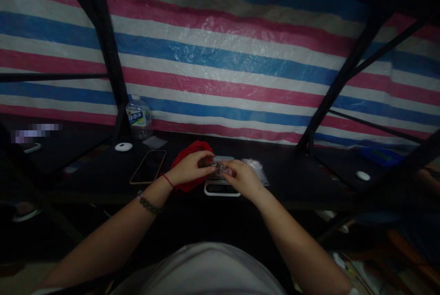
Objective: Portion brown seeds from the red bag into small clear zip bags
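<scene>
My left hand (pixel 195 167) and my right hand (pixel 244 179) meet in the middle of the dark table. Between their fingertips is a small shiny see-through item (pixel 218 166) with brownish parts; its kind is too dim to make out. Both hands have their fingers closed around it from either side. Directly below lies a white device with a dark display (pixel 222 189), which looks like a small scale. A red bag (pixel 187 186) spreads under and behind my left hand. To the right of my right hand is a clear plastic bag (pixel 258 171) with pale contents.
Left of the red bag lies a phone (pixel 148 167). Farther back stand a clear plastic bottle (pixel 139 118) and a round white object (pixel 123 147). Dark metal frame posts (pixel 105 47) rise on both sides, before a striped plastic sheet (pixel 220 65). A blue tray-like object (pixel 381 156) sits at right.
</scene>
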The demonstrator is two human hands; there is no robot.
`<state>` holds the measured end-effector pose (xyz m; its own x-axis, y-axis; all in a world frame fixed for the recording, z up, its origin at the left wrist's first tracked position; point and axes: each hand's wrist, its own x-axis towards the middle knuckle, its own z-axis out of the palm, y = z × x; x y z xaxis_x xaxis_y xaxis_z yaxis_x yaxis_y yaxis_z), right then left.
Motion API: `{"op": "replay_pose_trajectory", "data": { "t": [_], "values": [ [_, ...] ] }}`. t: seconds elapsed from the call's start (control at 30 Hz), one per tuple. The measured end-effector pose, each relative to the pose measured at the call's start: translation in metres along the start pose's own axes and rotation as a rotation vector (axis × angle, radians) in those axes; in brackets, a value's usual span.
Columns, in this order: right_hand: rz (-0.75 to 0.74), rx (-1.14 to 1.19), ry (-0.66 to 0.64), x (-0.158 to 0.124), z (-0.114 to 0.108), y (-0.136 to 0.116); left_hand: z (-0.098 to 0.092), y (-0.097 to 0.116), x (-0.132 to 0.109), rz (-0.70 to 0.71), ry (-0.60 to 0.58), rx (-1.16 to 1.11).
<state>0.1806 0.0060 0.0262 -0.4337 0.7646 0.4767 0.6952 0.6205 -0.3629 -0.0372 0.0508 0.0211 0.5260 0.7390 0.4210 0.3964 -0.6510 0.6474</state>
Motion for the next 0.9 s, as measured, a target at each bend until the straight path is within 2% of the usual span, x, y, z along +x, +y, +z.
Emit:
{"op": "replay_pose_trajectory", "data": {
  "t": [0.17, 0.3, 0.53, 0.7, 0.8, 0.9],
  "values": [
    [-0.028, 0.049, -0.029, 0.000, 0.001, 0.002, -0.002, 0.002, 0.000, -0.074, -0.148, -0.001],
    [-0.086, 0.181, -0.045, 0.001, 0.003, 0.005, -0.001, 0.002, 0.001, -0.087, -0.154, -0.077],
    [0.042, 0.330, 0.068, 0.002, 0.004, 0.012, 0.003, 0.002, 0.002, -0.142, -0.128, -0.244],
    [0.021, 0.364, 0.065, 0.002, -0.002, 0.011, 0.000, 0.005, -0.001, -0.203, -0.212, -0.520],
    [0.007, 0.371, 0.068, 0.002, -0.005, 0.010, 0.000, 0.004, -0.002, -0.211, -0.171, -0.630],
    [0.026, 0.373, 0.109, 0.002, -0.006, 0.011, -0.002, 0.002, -0.001, -0.224, -0.100, -0.643]
  ]
}}
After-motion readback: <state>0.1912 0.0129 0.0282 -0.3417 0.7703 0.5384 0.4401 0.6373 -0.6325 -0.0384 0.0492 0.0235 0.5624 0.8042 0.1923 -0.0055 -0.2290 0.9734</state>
